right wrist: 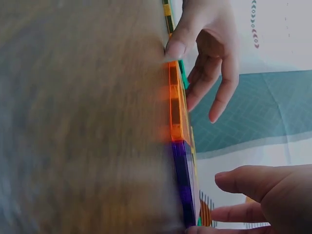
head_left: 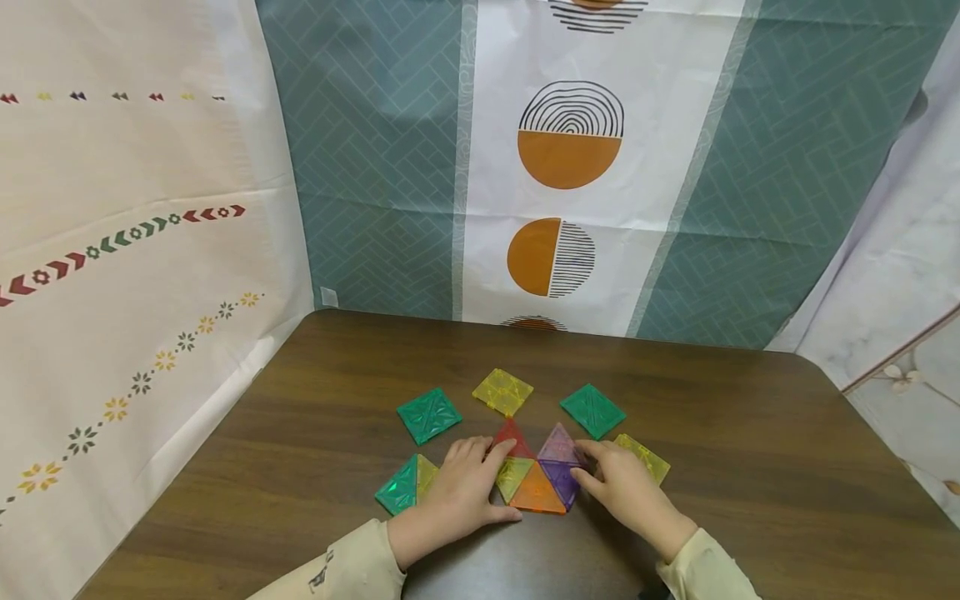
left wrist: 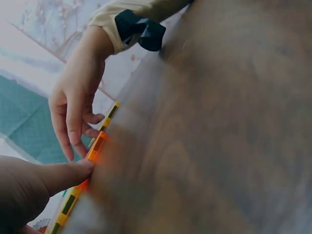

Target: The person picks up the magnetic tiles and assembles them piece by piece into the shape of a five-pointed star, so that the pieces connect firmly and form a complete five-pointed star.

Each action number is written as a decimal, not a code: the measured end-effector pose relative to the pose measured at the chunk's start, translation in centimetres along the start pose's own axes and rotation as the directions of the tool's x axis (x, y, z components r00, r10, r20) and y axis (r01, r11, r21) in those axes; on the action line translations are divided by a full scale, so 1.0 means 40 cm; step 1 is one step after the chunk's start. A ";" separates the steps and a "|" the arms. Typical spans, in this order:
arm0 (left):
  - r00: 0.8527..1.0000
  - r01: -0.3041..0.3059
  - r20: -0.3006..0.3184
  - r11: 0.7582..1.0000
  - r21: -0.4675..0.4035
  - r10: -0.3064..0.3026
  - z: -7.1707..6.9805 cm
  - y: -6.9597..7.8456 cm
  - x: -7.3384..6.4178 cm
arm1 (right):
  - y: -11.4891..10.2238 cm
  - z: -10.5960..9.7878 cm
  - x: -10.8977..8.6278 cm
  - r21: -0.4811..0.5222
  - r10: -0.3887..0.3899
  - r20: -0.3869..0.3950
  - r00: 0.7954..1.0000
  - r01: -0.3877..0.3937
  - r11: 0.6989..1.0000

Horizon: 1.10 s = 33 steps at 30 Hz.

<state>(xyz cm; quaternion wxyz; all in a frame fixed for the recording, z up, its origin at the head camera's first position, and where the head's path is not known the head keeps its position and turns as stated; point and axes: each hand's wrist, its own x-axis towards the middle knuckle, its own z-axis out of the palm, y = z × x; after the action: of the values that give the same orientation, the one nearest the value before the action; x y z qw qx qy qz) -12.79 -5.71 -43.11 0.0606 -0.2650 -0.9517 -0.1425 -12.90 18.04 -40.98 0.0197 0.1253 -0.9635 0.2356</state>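
Note:
Five translucent triangle tiles lie edge to edge on the table: red [head_left: 512,437], yellow [head_left: 513,477], orange [head_left: 537,492], purple [head_left: 562,477] and lilac [head_left: 558,446]. My left hand [head_left: 467,482] lies over their left side, its fingertips on the red and yellow ones. Its thumb sits near the orange tile's front edge, and overlaps that orange edge [left wrist: 97,146] in the left wrist view. On the other side, my right hand [head_left: 626,490] has its fingertips at the outer edges of the lilac and purple tiles. In the right wrist view its thumb stands apart from the purple edge [right wrist: 183,178].
Behind the triangles lie a green square [head_left: 429,415], a yellow square [head_left: 503,392] and another green square [head_left: 592,410]. A yellow square [head_left: 643,457] sits beyond my right hand. A green-and-yellow piece [head_left: 399,486] is partly hidden by my left hand. Curtains hang behind the wooden table [head_left: 315,467].

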 end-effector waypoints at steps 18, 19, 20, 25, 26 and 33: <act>0.991 0.076 -0.088 0.967 -0.244 -0.100 0.020 0.007 -0.003 | 0.009 0.009 0.004 0.081 0.017 -0.029 0.999 -0.014 0.997; 0.991 0.081 -0.083 0.966 -0.246 -0.104 0.019 0.008 -0.003 | 0.010 0.009 0.004 0.091 0.018 -0.033 0.999 -0.015 0.996; 0.991 0.082 -0.081 0.965 -0.247 -0.104 0.019 0.008 -0.003 | 0.010 0.009 0.004 0.099 0.019 -0.039 0.999 -0.015 0.995; 0.992 0.082 -0.077 0.964 -0.251 -0.104 0.020 0.008 -0.001 | 0.012 0.009 0.004 0.155 0.034 -0.068 0.997 -0.023 0.988; 0.992 0.080 -0.079 0.964 -0.253 -0.103 0.020 0.008 -0.001 | 0.012 0.009 0.005 0.165 0.037 -0.072 0.997 -0.025 0.986; 0.991 0.057 -0.103 0.956 -0.289 -0.091 0.019 0.006 -0.003 | 0.028 0.018 0.013 0.265 0.056 -0.077 0.995 -0.034 0.964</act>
<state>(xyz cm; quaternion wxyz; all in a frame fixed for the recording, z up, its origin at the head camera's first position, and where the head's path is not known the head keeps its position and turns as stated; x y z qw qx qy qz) -12.59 -5.35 -43.79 0.0710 -0.2265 -0.9255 -0.2953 -13.68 18.53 -42.07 0.0380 0.0949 -0.9247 0.3668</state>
